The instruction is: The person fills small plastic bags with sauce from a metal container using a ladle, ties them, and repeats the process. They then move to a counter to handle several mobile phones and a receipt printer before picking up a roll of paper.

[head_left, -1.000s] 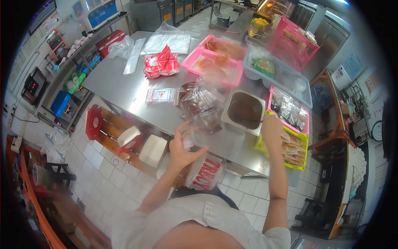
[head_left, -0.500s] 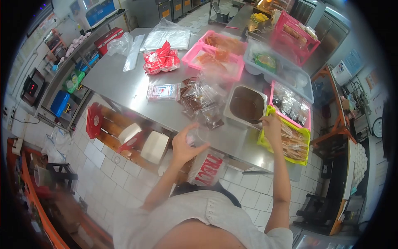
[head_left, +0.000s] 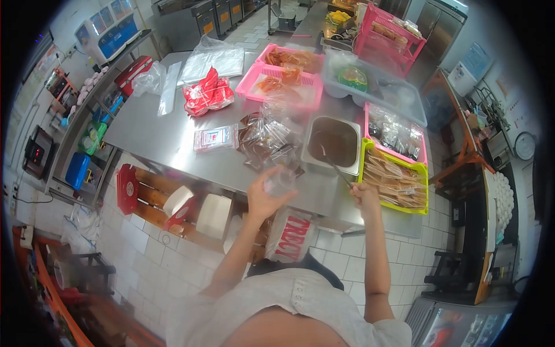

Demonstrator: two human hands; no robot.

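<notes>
My left hand is curled round a small clear plastic bag near the table's front edge; the bag's mouth bulges round, and its contents are hard to make out. In my right hand is the handle of a metal ladle. The ladle slants over the near rim of a square steel pan, its far end in or just over the brown sauce. Sealed clear packets of brown sauce lie heaped left of the pan. A flat labelled pack lies beside them.
A yellow-green basket of paper-wrapped sticks adjoins the pan, behind it a pink tray of dark packets. Pink baskets, a clear tub and a red bag stand farther back. A printed sack hangs below the edge.
My right hand has come nearer to me and left, drawing the ladle's handle outside the pan. My left hand has closed in around the clear bag. The view has shifted slightly.
</notes>
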